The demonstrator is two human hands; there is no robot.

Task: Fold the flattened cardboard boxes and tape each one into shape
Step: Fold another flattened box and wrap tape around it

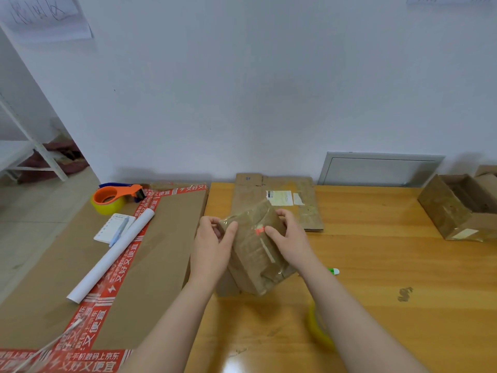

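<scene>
A small brown cardboard box, glossy with clear tape, is held tilted above the wooden table. My left hand grips its left upper corner, thumb on top. My right hand grips its right side, thumb pressing near a red mark on the top face. A flattened cardboard box with white labels lies just behind. A yellow tape roll sits on the table under my right forearm. An orange tape dispenser with yellow tape rests at the left.
A large flat box with red printed tape lies at the left, carrying a white paper roll, a notepad and a pen. An open folded box stands at the right. A green-white marker lies near my right wrist.
</scene>
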